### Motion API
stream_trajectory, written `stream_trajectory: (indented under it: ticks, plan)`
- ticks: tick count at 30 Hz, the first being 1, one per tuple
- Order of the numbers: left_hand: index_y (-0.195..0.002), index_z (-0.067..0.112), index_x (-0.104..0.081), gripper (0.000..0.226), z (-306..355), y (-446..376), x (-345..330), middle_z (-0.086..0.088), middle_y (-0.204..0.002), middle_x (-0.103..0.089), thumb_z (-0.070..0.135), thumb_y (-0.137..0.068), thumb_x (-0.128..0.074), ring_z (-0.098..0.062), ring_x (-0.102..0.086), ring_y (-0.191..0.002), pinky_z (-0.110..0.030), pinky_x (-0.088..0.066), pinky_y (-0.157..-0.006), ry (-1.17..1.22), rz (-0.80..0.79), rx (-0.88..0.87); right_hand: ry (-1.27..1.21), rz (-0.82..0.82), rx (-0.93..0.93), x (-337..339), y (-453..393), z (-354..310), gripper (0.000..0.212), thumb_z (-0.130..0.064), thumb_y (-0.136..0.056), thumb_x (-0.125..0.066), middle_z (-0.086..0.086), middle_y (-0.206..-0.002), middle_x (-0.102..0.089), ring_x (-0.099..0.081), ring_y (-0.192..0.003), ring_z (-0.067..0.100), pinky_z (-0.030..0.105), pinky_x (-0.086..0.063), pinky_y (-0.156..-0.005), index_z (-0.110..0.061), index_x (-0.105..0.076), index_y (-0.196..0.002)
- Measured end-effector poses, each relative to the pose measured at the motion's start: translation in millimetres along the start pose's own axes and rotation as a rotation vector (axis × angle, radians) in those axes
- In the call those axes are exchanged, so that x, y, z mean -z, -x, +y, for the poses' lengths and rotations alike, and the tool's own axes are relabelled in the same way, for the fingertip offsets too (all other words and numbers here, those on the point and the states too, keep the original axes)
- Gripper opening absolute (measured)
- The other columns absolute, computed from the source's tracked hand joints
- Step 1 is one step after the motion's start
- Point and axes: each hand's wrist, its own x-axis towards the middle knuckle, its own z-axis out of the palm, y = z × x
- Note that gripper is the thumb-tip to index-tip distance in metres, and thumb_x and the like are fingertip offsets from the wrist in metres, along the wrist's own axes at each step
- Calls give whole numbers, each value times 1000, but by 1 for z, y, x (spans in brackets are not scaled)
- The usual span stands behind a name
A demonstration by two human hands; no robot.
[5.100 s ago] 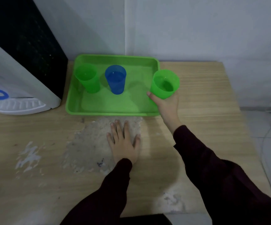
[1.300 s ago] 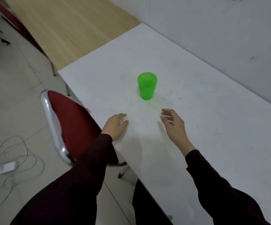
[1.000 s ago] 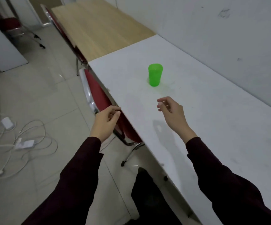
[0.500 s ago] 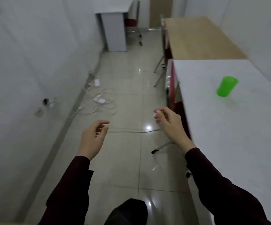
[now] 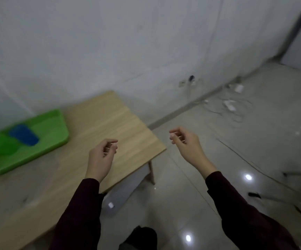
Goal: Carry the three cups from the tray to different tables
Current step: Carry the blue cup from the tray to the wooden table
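Both empty. Left hand at center frame, fingers loosely curled, holding nothing, hanging above the near part of the wooden table. Right hand right of center, likewise half-curled and bare, out past the table's corner and over the tiled floor. Dark sleeves trailing down to the bottom edge.

Further out, at left of frame: green tray on the table near the wall, cut off by the left edge. On it, a blue cup and a green cup, both smeared by motion blur, so upright or tilted cannot be told. Only 2 cups in view on the tray.

Likely step: approaching the tray for the next cup, with neither hand reaching yet.

Risks from here:
- Green cup against green tray, poorly separated in this blur; easy to misjudge its rim and knock it over.
- 2 cups close together; reaching for 1 could clip the other.
- Cables strewn on the floor at upper right, plus a table corner near hip level; a trip or bump while carrying could spill or drop a cup.
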Motion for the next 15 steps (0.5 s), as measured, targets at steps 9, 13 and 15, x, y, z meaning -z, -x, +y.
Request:
stream_trajectory:
  ticks: [9, 13, 15]
  plan:
    - [-95, 26, -64, 16, -109, 36, 176, -2, -78, -67, 14, -92, -53, -21, -65, -78, -25, -49, -67, -29, 350, 234, -71, -368, 161, -220, -21, -90, 24, -17, -92, -58, -8, -79, -66, -68, -79, 22, 19, -48, -64, -40, -59, -87]
    - [-91, 26, -65, 16, -168, 34, 230, -9, -80, -68, 15, -91, -53, -25, -64, -78, -35, -50, -68, -50, 437, 364, -88, -494, 131, -319, -26, -113, 16, -14, -92, -59, 1, -81, -67, -68, -81, 26, 25, -49, -67, -29, -63, -92]
    - [-91, 20, -66, 13, -200, 26, 250, -12, -79, -67, 15, -90, -54, -27, -63, -75, -34, -48, -66, -100, 476, 424, -89, -538, 125, -366, -33, -120, 14, -13, -92, -60, -1, -84, -67, -67, -80, 17, 18, -48, -67, -26, -63, -95]
